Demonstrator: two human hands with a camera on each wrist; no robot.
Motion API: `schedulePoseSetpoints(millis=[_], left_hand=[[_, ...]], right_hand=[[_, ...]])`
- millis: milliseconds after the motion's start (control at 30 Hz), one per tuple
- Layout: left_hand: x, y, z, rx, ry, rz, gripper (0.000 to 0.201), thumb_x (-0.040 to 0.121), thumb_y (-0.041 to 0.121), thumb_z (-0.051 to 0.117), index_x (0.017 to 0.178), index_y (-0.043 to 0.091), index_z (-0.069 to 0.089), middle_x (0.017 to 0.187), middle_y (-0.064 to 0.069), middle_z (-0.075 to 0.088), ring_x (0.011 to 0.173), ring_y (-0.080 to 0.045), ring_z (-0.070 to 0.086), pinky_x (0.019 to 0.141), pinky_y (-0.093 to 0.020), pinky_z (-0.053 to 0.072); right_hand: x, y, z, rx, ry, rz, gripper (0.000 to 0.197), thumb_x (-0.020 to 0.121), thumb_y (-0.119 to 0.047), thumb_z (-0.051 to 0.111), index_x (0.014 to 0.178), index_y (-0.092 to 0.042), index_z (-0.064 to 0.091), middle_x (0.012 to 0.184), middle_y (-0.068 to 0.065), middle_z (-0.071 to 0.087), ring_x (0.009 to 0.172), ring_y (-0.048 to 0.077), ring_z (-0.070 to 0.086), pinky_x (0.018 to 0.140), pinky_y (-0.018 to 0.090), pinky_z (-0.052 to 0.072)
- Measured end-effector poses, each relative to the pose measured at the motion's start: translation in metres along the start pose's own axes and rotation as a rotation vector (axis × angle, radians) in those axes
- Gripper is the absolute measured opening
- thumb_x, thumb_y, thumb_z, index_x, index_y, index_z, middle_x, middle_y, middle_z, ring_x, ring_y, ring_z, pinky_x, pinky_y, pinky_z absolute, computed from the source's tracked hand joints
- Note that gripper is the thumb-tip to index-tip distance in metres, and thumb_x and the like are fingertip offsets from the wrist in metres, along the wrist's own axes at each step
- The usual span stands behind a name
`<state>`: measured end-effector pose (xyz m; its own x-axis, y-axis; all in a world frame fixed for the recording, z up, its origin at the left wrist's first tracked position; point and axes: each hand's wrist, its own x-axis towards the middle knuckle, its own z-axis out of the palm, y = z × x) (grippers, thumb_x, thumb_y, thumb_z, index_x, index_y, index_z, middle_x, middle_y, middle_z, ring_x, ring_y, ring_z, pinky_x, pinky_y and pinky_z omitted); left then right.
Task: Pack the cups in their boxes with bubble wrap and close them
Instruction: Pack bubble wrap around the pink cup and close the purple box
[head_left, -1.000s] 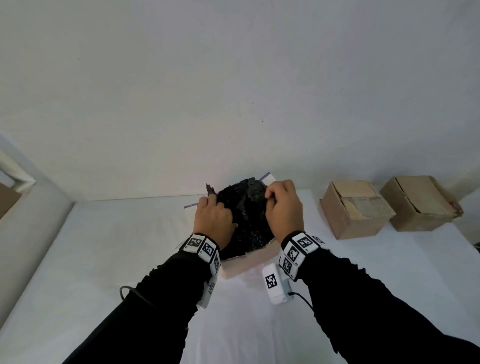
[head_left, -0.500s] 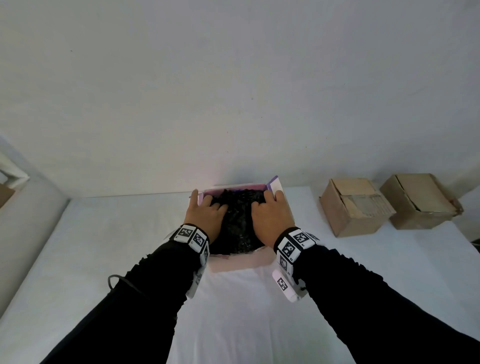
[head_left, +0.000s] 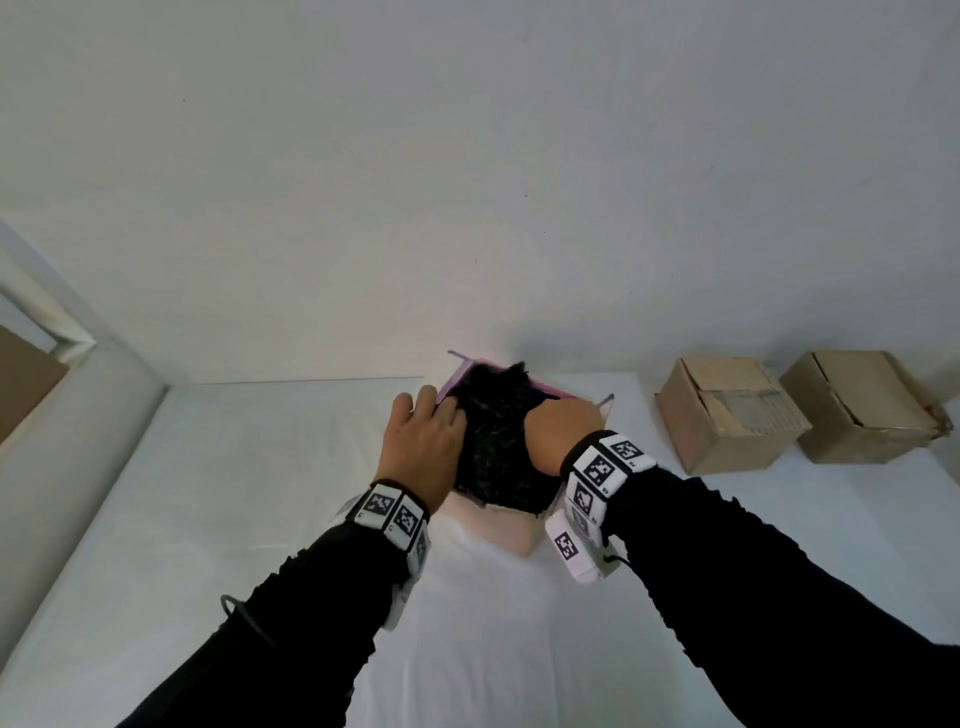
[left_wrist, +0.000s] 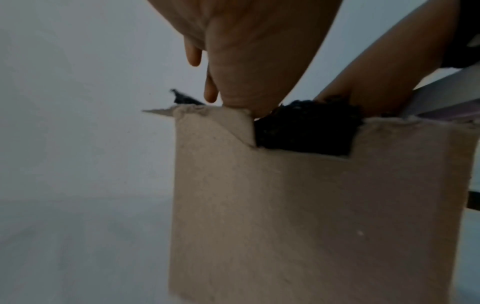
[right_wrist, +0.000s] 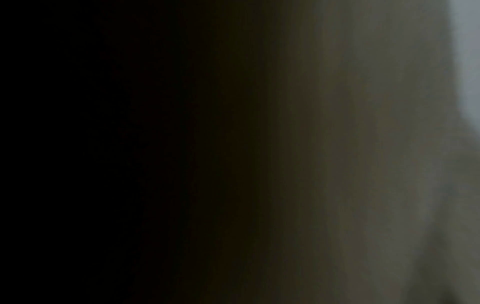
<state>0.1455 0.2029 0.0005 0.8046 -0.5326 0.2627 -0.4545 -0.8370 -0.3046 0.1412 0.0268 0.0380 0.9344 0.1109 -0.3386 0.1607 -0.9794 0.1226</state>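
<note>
head view: open box (head_left: 511, 538) sits mid table (head_left: 208, 519), stuffed w/ black bubble wrap (head_left: 498, 447) that bulges above the rim; cup not visible. left hand (head_left: 423, 449) lies flat, fingers straight, pressing the wrap's left side by the purple flap (head_left: 457, 376). right hand (head_left: 558, 434) is pushed down into the wrap on the right, fingers buried, so can't tell its grip. left wrist view shows wrap (left_wrist: 306, 129) in the notch of the box front (left_wrist: 311, 216). right wrist view is dark/blurred. two closed brown boxes (head_left: 727, 415) (head_left: 862, 405) stand well apart to the right.
</note>
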Motion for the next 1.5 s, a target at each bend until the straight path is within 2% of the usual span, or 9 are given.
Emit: schedulePoseSetpoints(millis=[200, 333, 400, 567, 667, 833, 1067, 1333, 1500], left_hand=[[-0.025, -0.007, 0.008, -0.128, 0.01, -0.076, 0.025, 0.061, 0.001, 0.06, 0.081, 0.016, 0.06, 0.089, -0.002, 0.056, 0.084, -0.026, 0.044, 0.067, -0.035, 0.035], [-0.025, -0.004, 0.015, -0.12, -0.063, -0.075, 0.006, 0.081, 0.02, 0.059, 0.086, 0.019, 0.061, 0.086, 0.002, 0.06, 0.084, -0.025, 0.045, 0.069, -0.037, 0.031], [-0.024, 0.0, 0.018, -0.141, -0.093, -0.072, 0.024, 0.082, 0.024, 0.06, 0.105, 0.017, 0.064, 0.097, 0.002, 0.063, 0.088, -0.025, 0.049, 0.071, -0.037, 0.034], [-0.015, -0.002, 0.012, -0.254, -0.111, -0.075, 0.038, 0.071, 0.026, 0.074, 0.106, 0.018, 0.061, 0.103, 0.0, 0.057, 0.082, -0.021, 0.059, 0.078, -0.033, 0.042], [-0.013, -0.005, 0.009, -0.23, -0.21, -0.062, 0.041, 0.087, 0.042, 0.057, 0.121, 0.02, 0.051, 0.11, 0.003, 0.057, 0.097, -0.02, 0.059, 0.094, -0.036, 0.031], [-0.021, -0.003, 0.008, -0.228, -0.278, -0.088, 0.065, 0.09, 0.058, 0.031, 0.145, 0.022, 0.031, 0.121, 0.007, 0.057, 0.106, -0.017, 0.056, 0.096, -0.038, 0.029], [-0.018, 0.01, 0.001, -0.187, -0.369, -0.147, 0.083, 0.079, 0.072, 0.04, 0.139, 0.015, 0.035, 0.113, 0.004, 0.057, 0.099, -0.018, 0.058, 0.088, -0.043, 0.028], [-0.016, 0.023, -0.01, -0.075, -0.421, -0.093, 0.061, 0.077, 0.073, 0.04, 0.101, 0.021, 0.058, 0.105, -0.001, 0.047, 0.091, -0.019, 0.05, 0.091, -0.048, 0.025], [-0.012, 0.022, -0.013, -0.127, -0.46, -0.103, 0.066, 0.077, 0.072, 0.043, 0.112, 0.016, 0.048, 0.091, 0.003, 0.061, 0.087, -0.023, 0.06, 0.097, -0.051, 0.023]], right_hand=[[0.005, 0.006, -0.022, 0.15, 0.115, -0.124, 0.017, 0.088, -0.018, 0.06, 0.103, -0.01, 0.062, 0.107, 0.008, 0.063, 0.096, 0.03, 0.061, 0.072, 0.034, 0.047], [0.019, -0.003, -0.019, 0.145, 0.068, -0.302, 0.051, 0.08, -0.017, 0.07, 0.128, -0.019, 0.051, 0.129, 0.004, 0.048, 0.112, 0.027, 0.053, 0.088, 0.04, 0.048], [0.027, -0.006, -0.01, 0.127, -0.027, -0.28, 0.067, 0.075, -0.018, 0.075, 0.134, -0.018, 0.043, 0.134, 0.006, 0.041, 0.112, 0.029, 0.054, 0.09, 0.042, 0.049], [0.038, -0.006, -0.007, 0.181, -0.132, -0.277, 0.082, 0.07, -0.032, 0.079, 0.137, -0.016, 0.034, 0.121, 0.009, 0.059, 0.104, 0.029, 0.061, 0.09, 0.04, 0.049], [0.041, 0.002, -0.006, 0.196, -0.172, -0.271, 0.093, 0.067, -0.037, 0.081, 0.142, -0.019, 0.03, 0.129, 0.01, 0.055, 0.115, 0.03, 0.055, 0.099, 0.042, 0.045], [0.029, 0.02, 0.007, 0.191, -0.149, -0.27, 0.103, 0.071, -0.04, 0.077, 0.151, -0.035, 0.012, 0.144, 0.006, 0.037, 0.132, 0.031, 0.033, 0.11, 0.044, 0.033], [0.006, 0.044, 0.045, 0.441, 0.078, -0.341, 0.102, 0.069, -0.039, 0.075, 0.151, -0.038, 0.013, 0.153, -0.001, 0.023, 0.137, 0.024, 0.028, 0.112, 0.043, 0.031], [0.009, 0.041, 0.044, 0.34, -0.033, -0.309, 0.111, 0.07, -0.043, 0.077, 0.152, -0.038, 0.003, 0.161, 0.0, 0.002, 0.144, 0.029, 0.016, 0.116, 0.048, 0.025], [0.018, 0.035, 0.044, 0.309, -0.14, -0.23, 0.118, 0.066, -0.048, 0.073, 0.15, -0.037, -0.011, 0.153, 0.007, 0.033, 0.131, 0.028, 0.045, 0.105, 0.042, 0.041]])
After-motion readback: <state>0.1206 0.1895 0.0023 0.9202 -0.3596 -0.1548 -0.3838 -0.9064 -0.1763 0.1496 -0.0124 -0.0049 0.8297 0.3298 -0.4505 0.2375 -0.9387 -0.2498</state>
